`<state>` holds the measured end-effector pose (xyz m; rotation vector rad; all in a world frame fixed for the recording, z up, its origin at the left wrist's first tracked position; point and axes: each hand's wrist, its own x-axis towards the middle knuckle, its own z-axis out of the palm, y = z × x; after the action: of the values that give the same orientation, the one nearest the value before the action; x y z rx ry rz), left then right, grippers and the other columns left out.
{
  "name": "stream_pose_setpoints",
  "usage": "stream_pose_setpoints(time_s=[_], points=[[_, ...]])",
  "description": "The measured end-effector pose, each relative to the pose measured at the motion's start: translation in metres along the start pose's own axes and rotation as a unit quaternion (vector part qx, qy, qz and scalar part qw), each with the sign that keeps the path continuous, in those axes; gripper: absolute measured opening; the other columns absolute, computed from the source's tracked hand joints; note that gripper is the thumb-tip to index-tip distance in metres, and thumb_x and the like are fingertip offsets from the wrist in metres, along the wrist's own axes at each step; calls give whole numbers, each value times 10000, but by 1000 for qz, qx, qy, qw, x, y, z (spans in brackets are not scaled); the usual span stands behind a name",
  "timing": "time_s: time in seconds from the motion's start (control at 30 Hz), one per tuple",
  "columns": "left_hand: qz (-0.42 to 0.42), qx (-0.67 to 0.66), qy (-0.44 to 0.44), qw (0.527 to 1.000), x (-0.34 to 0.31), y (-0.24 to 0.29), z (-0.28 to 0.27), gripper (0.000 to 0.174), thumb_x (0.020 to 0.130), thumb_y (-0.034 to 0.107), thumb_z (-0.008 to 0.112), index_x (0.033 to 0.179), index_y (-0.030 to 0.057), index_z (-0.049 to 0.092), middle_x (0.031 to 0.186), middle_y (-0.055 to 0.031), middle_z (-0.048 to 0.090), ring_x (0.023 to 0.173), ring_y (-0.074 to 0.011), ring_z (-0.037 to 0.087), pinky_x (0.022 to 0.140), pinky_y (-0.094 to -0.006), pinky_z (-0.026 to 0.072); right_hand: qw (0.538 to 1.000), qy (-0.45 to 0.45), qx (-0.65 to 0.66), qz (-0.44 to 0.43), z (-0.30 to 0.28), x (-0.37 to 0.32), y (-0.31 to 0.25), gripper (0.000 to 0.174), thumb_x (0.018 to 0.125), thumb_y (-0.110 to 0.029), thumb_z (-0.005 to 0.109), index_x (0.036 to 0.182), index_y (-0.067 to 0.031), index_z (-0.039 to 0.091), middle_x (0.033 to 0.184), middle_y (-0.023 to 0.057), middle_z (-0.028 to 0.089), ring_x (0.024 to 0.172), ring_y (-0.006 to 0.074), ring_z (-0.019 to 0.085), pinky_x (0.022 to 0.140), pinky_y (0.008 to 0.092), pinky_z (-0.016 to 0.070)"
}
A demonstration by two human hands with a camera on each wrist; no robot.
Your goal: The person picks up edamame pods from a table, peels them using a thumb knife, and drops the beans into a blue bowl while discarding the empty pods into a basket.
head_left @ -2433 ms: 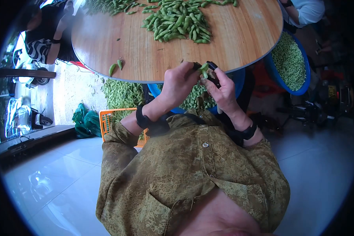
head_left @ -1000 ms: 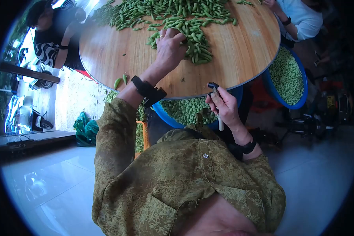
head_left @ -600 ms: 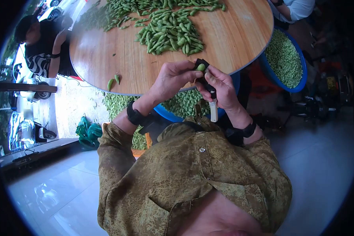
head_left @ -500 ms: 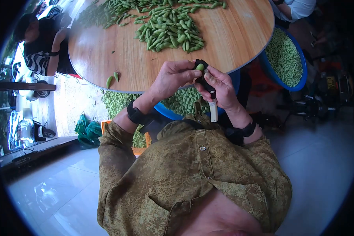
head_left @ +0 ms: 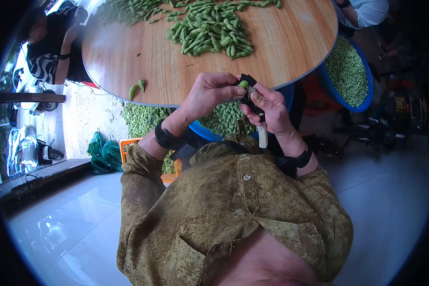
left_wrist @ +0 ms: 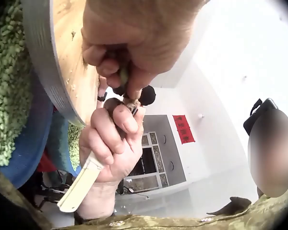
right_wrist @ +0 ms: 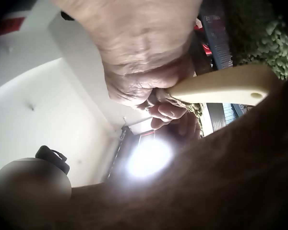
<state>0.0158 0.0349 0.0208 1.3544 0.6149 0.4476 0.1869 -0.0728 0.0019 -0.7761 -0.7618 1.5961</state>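
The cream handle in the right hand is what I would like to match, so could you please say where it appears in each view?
Head: cream handle near mid-height, right of centre, pointing down.
Left wrist: cream handle at lower left, slanting down to the left.
Right wrist: cream handle right of centre, above mid-height, nearly level.
Shared landmark: the right hand, from which it juts in all three.

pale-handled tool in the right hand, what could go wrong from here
The left hand pinches the green pod close by the right hand; if the pale-handled tool has an edge, hidden here, it might nick a hand. The pod could slip into the blue tub of beans below.
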Motion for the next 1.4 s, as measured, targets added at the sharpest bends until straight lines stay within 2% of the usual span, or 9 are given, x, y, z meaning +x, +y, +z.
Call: stream_pose_setpoints(time_s=[0.37, 0.5, 0.63, 0.7, 0.8, 0.93, 1.07, 1.17, 1.4], points=[[-74, -137, -62, 986, 11, -21, -9, 112, 838, 132, 717, 865, 34, 669, 632, 5, 578, 506, -41, 457, 452, -193, 291, 994, -25, 103, 20, -17, -2, 15, 349, 973, -203, 528, 1273, -24, 524, 728, 96, 579, 470, 62, 411, 401, 179, 352], [-69, -115, -110, 985, 8, -23, -12, 110, 852, 131, 700, 878, 29, 670, 635, -13, 584, 500, -50, 469, 443, -198, 312, 992, -54, 115, 12, -15, -7, 16, 277, 969, -177, 538, 1190, -20, 595, 726, 101, 606, 456, 53, 412, 382, 181, 333], [-104, -311, -188, 926, 7, -31, -12, 139, 875, 136, 675, 914, 5, 648, 640, -34, 588, 473, -70, 477, 412, -213, 334, 988, -87, 126, 29, -16, -8, 19, 267, 968, -164, 539, 1184, -19, 600, 739, 91, 616, 470, 51, 423, 399, 176, 340], [-132, -354, -187, 907, 3, -28, -7, 146, 884, 138, 666, 921, -1, 639, 642, -41, 589, 466, -77, 481, 405, -219, 347, 999, 17, -19, -25, -11, -8, 16, 290, 972, -164, 531, 1221, -24, 583, 756, 70, 621, 490, 45, 438, 419, 170, 351], [-87, -137, -39, 986, -4, -9, 6, 111, 910, 95, 621, 988, 18, 610, 754, -58, 634, 564, -79, 545, 455, -213, 408, 999, 35, -19, -18, -15, -10, 10, 337, 974, -176, 527, 1276, -29, 543, 777, 89, 620, 486, 54, 435, 422, 175, 357], [66, -165, -56, 983, -19, -10, 9, 270, 885, -2, 613, 1150, -2, 566, 1070, -61, 652, 801, -99, 610, 652, -235, 496, 996, 45, 80, 15, -21, -13, 15, 298, 974, -197, 528, 1218, -30, 571, 783, 98, 613, 474, 57, 437, 400, 175, 354], [151, 0, -54, 987, -20, -19, 4, 366, 837, -74, 630, 1190, 5, 571, 1010, -64, 673, 920, -129, 644, 810, -290, 528, 990, 3, 120, 68, -26, -13, 16, 248, 972, -214, 532, 1127, -33, 603, 768, 100, 614, 448, 59, 431, 377, 180, 344], [250, 125, -20, 960, -14, -17, 7, 295, 816, -41, 671, 1099, 11, 605, 924, -71, 677, 852, -150, 664, 744, -281, 531, 986, 3, 143, 82, -22, -14, 16, 266, 972, -231, 533, 1124, -24, 603, 759, 97, 610, 440, 59, 424, 374, 179, 337], [274, 241, 8, 931, -7, -21, 4, 216, 794, 0, 705, 975, 18, 588, 807, -76, 634, 664, -216, 624, 605, -302, 497, 998, 25, 41, 47, -18, -18, 15, 313, 975, -260, 530, 1187, -31, 556, 740, 76, 604, 460, 49, 429, 389, 176, 330]])
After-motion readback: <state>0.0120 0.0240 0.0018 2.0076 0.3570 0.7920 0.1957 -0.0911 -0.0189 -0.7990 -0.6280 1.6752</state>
